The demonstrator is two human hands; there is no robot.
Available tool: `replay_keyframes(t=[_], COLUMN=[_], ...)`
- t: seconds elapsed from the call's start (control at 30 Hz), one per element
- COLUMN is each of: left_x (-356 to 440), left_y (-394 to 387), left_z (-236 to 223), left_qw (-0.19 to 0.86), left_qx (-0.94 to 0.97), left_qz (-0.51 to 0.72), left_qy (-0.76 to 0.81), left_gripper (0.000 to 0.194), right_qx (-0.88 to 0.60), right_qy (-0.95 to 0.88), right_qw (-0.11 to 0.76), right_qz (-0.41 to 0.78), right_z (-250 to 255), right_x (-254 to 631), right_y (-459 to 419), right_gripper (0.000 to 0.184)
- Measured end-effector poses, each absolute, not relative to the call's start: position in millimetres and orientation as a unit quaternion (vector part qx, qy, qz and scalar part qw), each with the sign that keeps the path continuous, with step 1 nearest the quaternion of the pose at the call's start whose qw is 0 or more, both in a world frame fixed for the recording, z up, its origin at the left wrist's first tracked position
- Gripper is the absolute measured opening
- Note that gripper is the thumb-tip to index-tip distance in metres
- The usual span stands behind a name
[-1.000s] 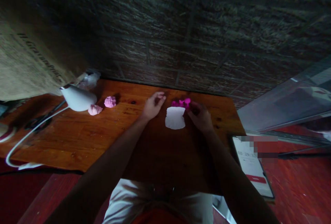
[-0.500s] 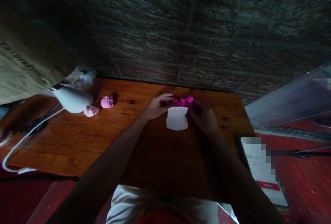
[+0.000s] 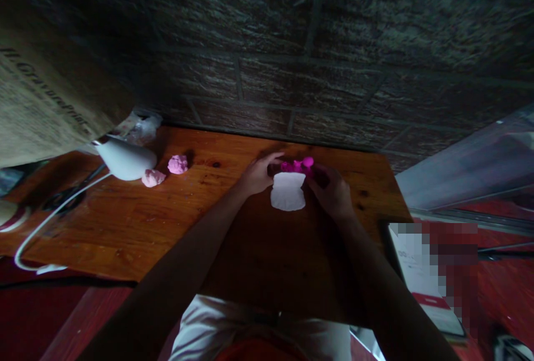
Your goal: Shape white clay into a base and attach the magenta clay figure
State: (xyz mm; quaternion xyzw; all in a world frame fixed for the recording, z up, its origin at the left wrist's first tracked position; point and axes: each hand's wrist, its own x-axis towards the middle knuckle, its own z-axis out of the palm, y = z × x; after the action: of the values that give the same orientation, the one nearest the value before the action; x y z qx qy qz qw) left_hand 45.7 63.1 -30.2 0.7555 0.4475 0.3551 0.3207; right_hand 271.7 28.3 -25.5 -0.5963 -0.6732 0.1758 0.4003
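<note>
A white, flattened sheet [image 3: 287, 192] with wavy edges, its material unclear, lies in front of me between my hands. Along its far edge is a bright magenta piece [image 3: 297, 165] with small bumps and a round knob at its right end; its exact kind is not clear. My left hand [image 3: 259, 174] curves in from the left, forefinger and thumb apart, close to the magenta piece's left end. At the other end, my right hand [image 3: 334, 191] has its thumb and fingers closed around the knob side, partly in shadow.
Two pink crumpled lumps, one brighter [image 3: 178, 164] and one paler [image 3: 153, 177], lie left on the wooden table [image 3: 208, 211]. Beside them is a white rounded device [image 3: 127, 159] with a cable. A brown printed bag [image 3: 50, 94] hangs at left. A tablet-like screen [image 3: 425, 277] stands right.
The view has shifted slightly, so the things on the left appear a little further right. Both hands stay around the magenta piece, with hardly any movement; the white sheet lies as before.
</note>
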Motion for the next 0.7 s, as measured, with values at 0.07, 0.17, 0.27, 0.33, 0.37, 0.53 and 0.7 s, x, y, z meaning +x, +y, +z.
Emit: replay_keyframes(t=[0.07,0.17,0.27,0.33,0.37,0.53,0.7], left_x=[47.1,47.7,46.6,45.2,44.5,41.7,40.7], left_y=[63.2,64.4,66.0,67.3,68.0,71.1,70.2], left_z=[-30.0,-32.0,-34.5,-36.2,-36.9,-39.0,-38.6], left_qw=[0.306,0.294,0.300,0.307,0.311,0.335,0.340], left_qx=[0.756,0.754,0.751,0.748,0.744,0.712,0.712], left_qz=[0.353,0.351,0.361,0.374,0.382,0.421,0.428], left_qy=[0.459,0.471,0.465,0.455,0.451,0.451,0.441], left_gripper=[0.065,0.061,0.059,0.058,0.057,0.052,0.040], right_qx=[-0.599,-0.603,-0.605,-0.606,-0.606,-0.607,-0.611], right_qy=[-0.669,-0.660,-0.657,-0.656,-0.655,-0.654,-0.654], right_qw=[0.403,0.408,0.411,0.414,0.415,0.409,0.405], right_qz=[0.177,0.187,0.182,0.178,0.178,0.192,0.186], right_z=[-25.1,-24.6,-24.9,-25.6,-26.1,-27.6,-28.0], right_x=[271.1,270.6,270.5,270.8,271.1,273.1,274.5], right_y=[28.0,27.3,26.7,26.6,26.7,27.7,26.3], right_gripper=[0.034,0.033,0.032,0.033,0.033,0.033,0.033])
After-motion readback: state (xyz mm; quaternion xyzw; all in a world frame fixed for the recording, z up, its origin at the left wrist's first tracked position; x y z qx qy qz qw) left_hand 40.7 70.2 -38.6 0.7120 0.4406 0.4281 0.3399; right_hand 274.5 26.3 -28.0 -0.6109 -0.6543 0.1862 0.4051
